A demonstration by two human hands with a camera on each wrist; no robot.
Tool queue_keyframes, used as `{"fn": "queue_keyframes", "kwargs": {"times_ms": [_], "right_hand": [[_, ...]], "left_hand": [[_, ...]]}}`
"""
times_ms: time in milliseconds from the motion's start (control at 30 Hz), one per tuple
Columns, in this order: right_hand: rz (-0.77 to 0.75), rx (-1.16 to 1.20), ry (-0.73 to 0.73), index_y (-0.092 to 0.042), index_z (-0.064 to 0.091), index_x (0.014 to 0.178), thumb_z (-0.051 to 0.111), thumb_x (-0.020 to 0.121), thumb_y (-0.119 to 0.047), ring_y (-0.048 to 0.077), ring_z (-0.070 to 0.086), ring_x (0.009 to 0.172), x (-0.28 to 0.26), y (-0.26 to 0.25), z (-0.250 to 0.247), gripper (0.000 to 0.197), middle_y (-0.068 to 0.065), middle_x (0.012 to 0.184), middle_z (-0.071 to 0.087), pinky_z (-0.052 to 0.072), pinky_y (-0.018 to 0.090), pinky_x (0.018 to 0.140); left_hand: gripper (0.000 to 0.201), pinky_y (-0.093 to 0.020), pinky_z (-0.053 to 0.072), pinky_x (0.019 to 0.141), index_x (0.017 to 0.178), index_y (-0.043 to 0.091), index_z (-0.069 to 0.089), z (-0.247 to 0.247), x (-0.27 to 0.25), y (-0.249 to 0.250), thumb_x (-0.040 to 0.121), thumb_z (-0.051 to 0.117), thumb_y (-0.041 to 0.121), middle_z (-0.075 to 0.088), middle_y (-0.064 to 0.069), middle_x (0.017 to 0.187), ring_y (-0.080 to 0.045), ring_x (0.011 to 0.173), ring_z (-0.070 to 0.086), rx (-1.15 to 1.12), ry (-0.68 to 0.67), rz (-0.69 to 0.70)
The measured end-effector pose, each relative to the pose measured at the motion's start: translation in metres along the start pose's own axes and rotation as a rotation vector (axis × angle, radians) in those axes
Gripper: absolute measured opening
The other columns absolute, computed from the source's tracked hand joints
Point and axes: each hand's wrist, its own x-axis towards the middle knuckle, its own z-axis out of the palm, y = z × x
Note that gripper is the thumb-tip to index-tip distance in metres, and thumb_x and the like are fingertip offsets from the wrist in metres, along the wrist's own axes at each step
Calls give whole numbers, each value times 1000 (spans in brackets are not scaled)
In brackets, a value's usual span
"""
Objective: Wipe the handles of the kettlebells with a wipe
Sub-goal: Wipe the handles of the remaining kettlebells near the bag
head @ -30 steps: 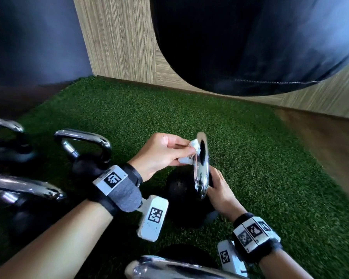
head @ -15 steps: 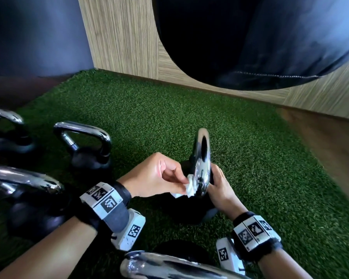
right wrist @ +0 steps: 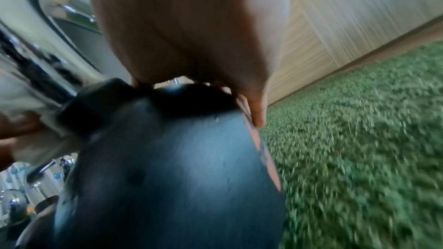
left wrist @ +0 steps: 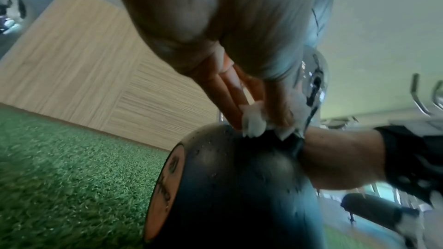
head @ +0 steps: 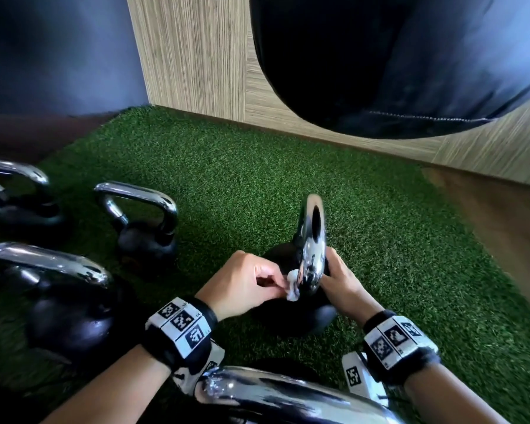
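A black kettlebell (head: 291, 316) stands on the green turf, its chrome handle (head: 313, 237) seen edge-on. My left hand (head: 273, 283) pinches a crumpled white wipe (head: 292, 287) against the handle's near leg, low down where it meets the ball. My right hand (head: 335, 272) grips the ball's right shoulder, fingers curved over it. In the left wrist view the wipe (left wrist: 254, 123) sits under my fingertips on top of the ball (left wrist: 227, 186), beside the handle (left wrist: 314, 86). In the right wrist view my fingers (right wrist: 256, 113) reach over the ball (right wrist: 179, 168).
Other chrome-handled kettlebells stand to the left (head: 144, 228), (head: 62, 304), (head: 16, 194), and one handle (head: 288, 396) lies right under my wrists. A black punching bag (head: 395, 56) hangs over the turf (head: 410, 255). A wood-panel wall (head: 196, 56) bounds the back; bare floor (head: 502, 215) lies right.
My left hand has slid the wipe from the top of the handle down its near leg to the base. My right hand has stayed on the ball.
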Motion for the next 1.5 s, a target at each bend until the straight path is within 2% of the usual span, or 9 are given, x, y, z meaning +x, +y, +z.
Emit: {"fn": "queue_keyframes", "kwargs": {"times_ms": [200,300,600,733,933,1033,1167,1333,1500], "right_hand": [[-132,126,78,-42,58,128,72,92,-22,9,66,106,-26,-22,-45,43,-9,111,67,52,23,86],[-361,143,256,-25,72,111,76,84,2,0,68,73,-42,-52,-61,38,0,89,72,54,10,65],[-579,17,416,-21,72,123,86,73,-42,5,71,80,-43,-124,-68,56,-10,106,73,61,21,73],[-516,88,458,-58,68,111,78,72,-66,9,72,82,-38,-118,-62,40,-23,99,72,63,41,70],[-361,66,483,-25,76,113,85,79,-24,-4,70,73,-45,-97,-76,35,-17,93,74,56,15,62],[-202,194,472,-25,77,111,86,78,-22,-3,68,63,-37,-77,-79,34,-11,94,78,50,14,52],[-56,383,404,-31,73,99,85,78,-11,3,72,68,-26,-55,-69,31,-5,94,78,52,13,54],[69,479,333,-10,66,120,80,80,1,11,72,88,-6,-29,-52,44,-1,102,73,60,28,82],[104,531,257,-6,58,112,72,86,6,9,62,87,19,-30,-38,32,1,101,63,56,11,68]], "left_hand": [[24,-17,55,75,99,22,79,-31,25,13,80,87,10,81,7,86,-5,80,76,-192,46,-89],[39,-22,59,78,115,25,73,-50,38,31,80,83,10,81,2,97,-9,92,75,-410,120,-121],[29,-24,61,79,104,8,73,-57,61,83,78,77,21,79,-8,106,-19,95,77,-692,-61,-223],[21,-24,60,80,93,9,77,-50,61,98,77,76,22,80,-9,99,-19,90,76,-696,-102,-246],[15,-43,51,103,100,52,77,-60,55,74,88,74,43,77,14,106,-19,108,67,-91,-28,-220],[67,-31,47,105,137,47,53,-46,51,33,80,85,33,58,16,141,-6,131,53,155,-213,-286],[151,-44,18,129,162,37,-1,4,47,-11,44,79,88,3,14,171,-12,158,4,452,-497,-130],[147,-46,31,124,161,30,12,39,42,-9,43,68,99,27,4,165,-19,153,28,439,-191,-65],[114,-45,37,120,150,31,26,48,38,-4,61,87,67,51,4,150,-16,141,48,236,-22,69]]}}
